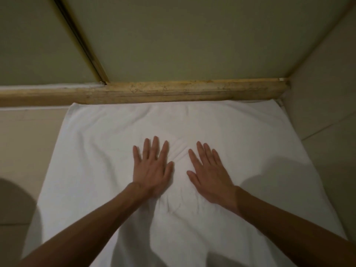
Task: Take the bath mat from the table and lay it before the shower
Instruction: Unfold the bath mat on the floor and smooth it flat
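The white bath mat [240, 135] lies spread flat on the floor, its far edge against the tan stone threshold [173, 90] of the shower. My left hand [152, 168] rests palm down on the middle of the mat, fingers apart. My right hand [210, 174] lies flat beside it, a short gap between the two. Small wrinkles bunch in the cloth between and below both hands. Neither hand grips anything.
Behind the threshold stands the frosted shower glass with a brass door frame [82, 43] running up to the left. A tiled wall [323, 93] closes the right side, touching the mat's right edge. Beige floor tile [28, 141] shows left of the mat.
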Tool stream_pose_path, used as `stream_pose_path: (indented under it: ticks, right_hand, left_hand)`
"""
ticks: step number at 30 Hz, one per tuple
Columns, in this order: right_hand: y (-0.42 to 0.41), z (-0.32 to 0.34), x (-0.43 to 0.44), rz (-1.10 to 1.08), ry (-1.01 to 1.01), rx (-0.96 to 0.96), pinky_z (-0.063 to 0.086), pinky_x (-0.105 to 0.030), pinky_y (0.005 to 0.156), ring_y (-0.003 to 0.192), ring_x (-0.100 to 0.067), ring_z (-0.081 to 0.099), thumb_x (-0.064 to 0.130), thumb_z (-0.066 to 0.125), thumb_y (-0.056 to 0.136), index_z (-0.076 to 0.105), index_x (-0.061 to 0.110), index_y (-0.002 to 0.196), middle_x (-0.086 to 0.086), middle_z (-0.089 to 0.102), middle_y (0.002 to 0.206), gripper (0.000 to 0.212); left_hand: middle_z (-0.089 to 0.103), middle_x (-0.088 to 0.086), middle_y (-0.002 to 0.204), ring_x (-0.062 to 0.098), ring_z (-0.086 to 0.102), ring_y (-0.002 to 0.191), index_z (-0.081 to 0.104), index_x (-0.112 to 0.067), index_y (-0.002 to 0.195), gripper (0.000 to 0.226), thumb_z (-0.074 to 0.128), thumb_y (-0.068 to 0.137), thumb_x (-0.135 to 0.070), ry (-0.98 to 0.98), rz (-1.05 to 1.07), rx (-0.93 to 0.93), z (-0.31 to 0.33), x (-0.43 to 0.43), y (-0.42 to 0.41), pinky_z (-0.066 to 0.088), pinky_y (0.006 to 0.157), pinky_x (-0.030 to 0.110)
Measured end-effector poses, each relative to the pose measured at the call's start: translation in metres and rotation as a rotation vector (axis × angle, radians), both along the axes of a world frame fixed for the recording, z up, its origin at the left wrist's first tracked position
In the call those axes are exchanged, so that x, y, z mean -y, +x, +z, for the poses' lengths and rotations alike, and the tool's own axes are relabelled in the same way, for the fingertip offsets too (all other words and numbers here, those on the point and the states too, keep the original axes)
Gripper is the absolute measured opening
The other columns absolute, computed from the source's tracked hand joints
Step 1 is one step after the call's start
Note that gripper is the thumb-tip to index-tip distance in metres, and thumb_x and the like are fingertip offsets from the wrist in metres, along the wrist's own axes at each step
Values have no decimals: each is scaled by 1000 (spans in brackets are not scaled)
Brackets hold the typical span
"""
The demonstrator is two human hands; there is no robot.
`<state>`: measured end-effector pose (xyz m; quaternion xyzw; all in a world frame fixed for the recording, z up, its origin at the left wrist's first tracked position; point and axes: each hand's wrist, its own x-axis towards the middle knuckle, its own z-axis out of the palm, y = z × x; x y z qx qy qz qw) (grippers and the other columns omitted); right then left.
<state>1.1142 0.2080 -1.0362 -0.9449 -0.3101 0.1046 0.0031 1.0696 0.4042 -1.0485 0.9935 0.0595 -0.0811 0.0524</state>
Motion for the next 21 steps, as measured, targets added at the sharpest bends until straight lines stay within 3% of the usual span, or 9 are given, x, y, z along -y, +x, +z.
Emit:
stream_pose_path:
  ticks: [11, 16, 21]
  right_hand:
    - [0, -3, 7, 8, -8, 19, 2, -46, 118, 146, -29, -1, 52, 9, 94, 5, 18, 152, -14, -1, 159, 67]
    - [-2, -4, 6, -9, -14, 31, 3, -47, 118, 146, -31, -1, 52, 9, 95, 5, 18, 152, -15, -1, 159, 66]
    - [-13, 2, 5, -11, -18, 19, 2, -46, 118, 145, -33, -3, 52, 10, 95, 4, 15, 151, -18, -3, 158, 67]
  left_hand:
    - [-14, 5, 159, 20, -20, 143, -7, -29, 151, 71, 1, 89, -61, -36, 197, 0, 5, -100, -43, -12, 116, 45]
    - [-10, 7, 160, 26, -12, 146, -2, -26, 152, 74, 3, 87, -62, -13, 302, -15, 6, -129, -61, -9, 116, 49]
    - [-14, 8, 159, 29, -17, 145, -8, -26, 151, 76, -1, 86, -65, -58, 285, -10, 13, -113, -63, -11, 114, 53]
